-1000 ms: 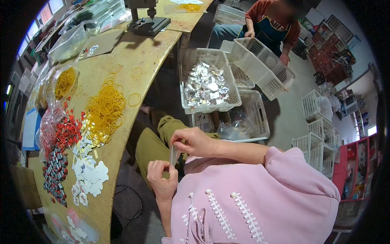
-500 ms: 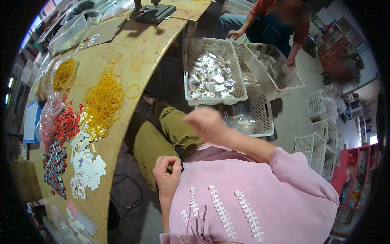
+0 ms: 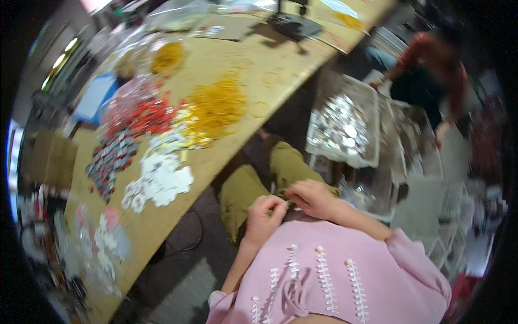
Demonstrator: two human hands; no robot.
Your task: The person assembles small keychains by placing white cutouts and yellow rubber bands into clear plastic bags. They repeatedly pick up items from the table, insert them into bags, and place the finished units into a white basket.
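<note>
Above my lap, my left hand (image 3: 263, 218) and my right hand (image 3: 312, 197) are close together, fingertips nearly meeting. Both have their fingers curled in, thumb against fingers. Whatever is between them is too small or too blurred to make out. Below them are my olive trousers (image 3: 243, 189) and the hem of my pink top (image 3: 334, 243). On the table to the left lie a pile of yellow rubber bands (image 3: 218, 108), white card-like cutouts (image 3: 164, 178), small red pieces (image 3: 148, 116) and small grey-and-red pieces (image 3: 112, 156).
The wooden table (image 3: 216, 167) runs diagonally along my left. A white crate (image 3: 369, 154) of shiny small packets stands ahead to the right, with more crates beside it. A person (image 3: 431, 70) sits behind them. A dark metal stand (image 3: 294, 26) is at the table's far end.
My right hand has come down from in front of the crates to meet my left hand at my lap. The view has turned left, so the table and crates appear farther right.
</note>
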